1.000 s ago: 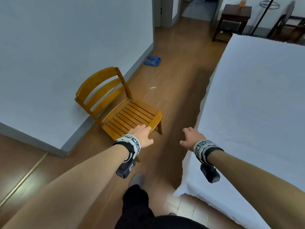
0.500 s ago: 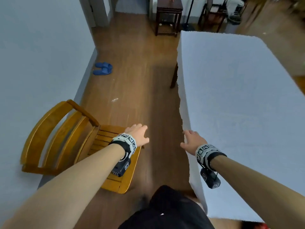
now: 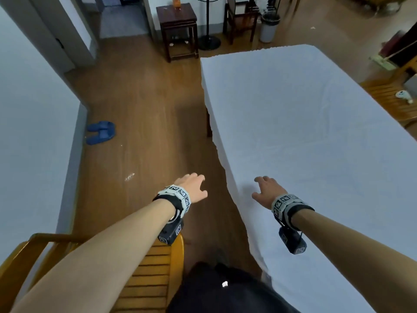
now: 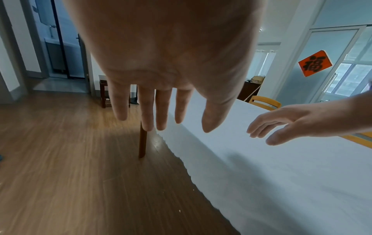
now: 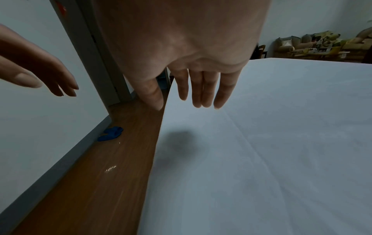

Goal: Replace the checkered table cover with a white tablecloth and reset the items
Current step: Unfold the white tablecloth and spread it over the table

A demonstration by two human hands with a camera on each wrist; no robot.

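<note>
Both arms are reaching out ahead, and neither hand is carrying anything. The left hand (image 3: 191,187) is hanging over the wooden floor (image 3: 144,114) just left of the desk, palm down, fingers (image 4: 145,111) straight and slightly spread, gripping nothing. The right hand (image 3: 267,190) is hovering over the near left part of the white tablecloth (image 3: 316,143), its fingers (image 5: 198,89) loosely extended and empty too; a dark shadow is lying on the cloth under it, and the wrist view is showing a gap between fingertips and fabric. The white tablecloth is lying spread across the whole desk top on the right, mostly smooth with a few faint creases, and its scalloped left edge is draping down the side toward the floor. One dark desk leg (image 4: 142,143) is showing below that hanging edge at the far left corner. On the near left, a yellow wooden chair (image 3: 155,267) with a slatted seat is sitting under the left forearm. Farther off by the left wall, a pair of blue slippers (image 3: 100,132) is lying on the floor. At the far end, a dark wooden side table (image 3: 177,26) is standing with an orange bottle (image 3: 176,1) on top, and a grey bin (image 3: 269,27) is standing to its right.
</note>
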